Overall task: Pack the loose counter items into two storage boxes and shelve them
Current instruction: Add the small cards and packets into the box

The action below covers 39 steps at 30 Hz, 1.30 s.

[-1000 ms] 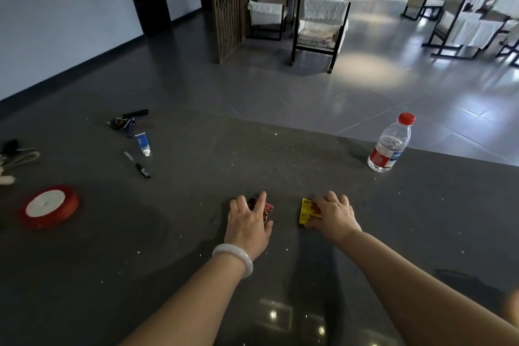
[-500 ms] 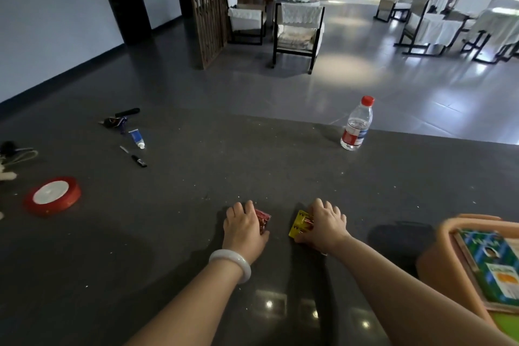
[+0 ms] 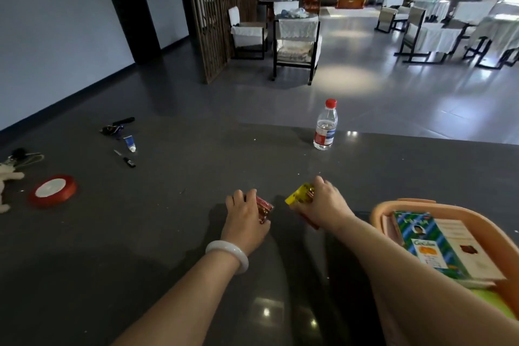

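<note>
My left hand grips a small red packet low over the dark counter. My right hand holds a small yellow packet, tilted and lifted slightly off the counter. To the right stands an orange storage box with a green carton and other flat packs inside. Both hands are a little left of the box.
A water bottle with a red cap stands near the counter's far edge. At the left lie a red ribbon roll, a blue tube, a small pen-like item, keys with a dark object and a plush toy. Chairs stand beyond.
Both hands have closed on their packets and raised them slightly; the yellow one tilts up. My view has swung right, bringing more of the orange box into sight.
</note>
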Tool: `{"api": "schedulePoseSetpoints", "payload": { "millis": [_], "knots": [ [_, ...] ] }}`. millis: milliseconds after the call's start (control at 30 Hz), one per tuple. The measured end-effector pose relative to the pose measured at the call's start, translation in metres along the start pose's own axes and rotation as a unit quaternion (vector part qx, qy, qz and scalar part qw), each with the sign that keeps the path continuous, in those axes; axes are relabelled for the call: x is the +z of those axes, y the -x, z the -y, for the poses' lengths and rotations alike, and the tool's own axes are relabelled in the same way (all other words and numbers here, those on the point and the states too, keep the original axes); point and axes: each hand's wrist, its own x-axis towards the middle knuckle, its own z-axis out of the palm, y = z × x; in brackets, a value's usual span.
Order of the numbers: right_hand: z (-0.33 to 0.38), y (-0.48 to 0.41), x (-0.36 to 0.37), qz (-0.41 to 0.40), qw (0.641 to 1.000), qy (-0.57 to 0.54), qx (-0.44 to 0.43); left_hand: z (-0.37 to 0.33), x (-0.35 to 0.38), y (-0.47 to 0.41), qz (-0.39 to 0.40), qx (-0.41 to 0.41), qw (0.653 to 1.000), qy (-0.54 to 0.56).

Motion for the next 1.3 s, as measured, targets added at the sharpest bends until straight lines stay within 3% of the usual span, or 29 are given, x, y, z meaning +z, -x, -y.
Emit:
{"api": "schedulePoseSetpoints", "payload": {
  "millis": [200, 433, 700, 1033, 1300],
  "knots": [
    [-0.059, 0.016, -0.104, -0.093, 0.995, 0.016, -0.024, -0.083, -0.013, 0.021, -0.024, 0.020, 0.999, 0.016],
    [-0.162, 0.070, -0.172, -0.112, 0.993, 0.027, 0.036, -0.183, 0.001, 0.054, -0.026, 0.119, 0.990, 0.074],
    [-0.211, 0.132, -0.179, -0.135, 0.989, 0.013, 0.057, -0.238, 0.021, 0.086, 0.036, 0.228, 0.967, 0.108],
    [-0.222, 0.155, -0.151, -0.173, 0.977, 0.020, 0.120, -0.249, 0.049, 0.124, 0.148, 0.291, 0.941, 0.086],
    [-0.235, 0.154, -0.146, -0.156, 0.983, -0.003, 0.101, -0.284, 0.065, 0.144, 0.152, 0.249, 0.955, 0.055]
  ]
}}
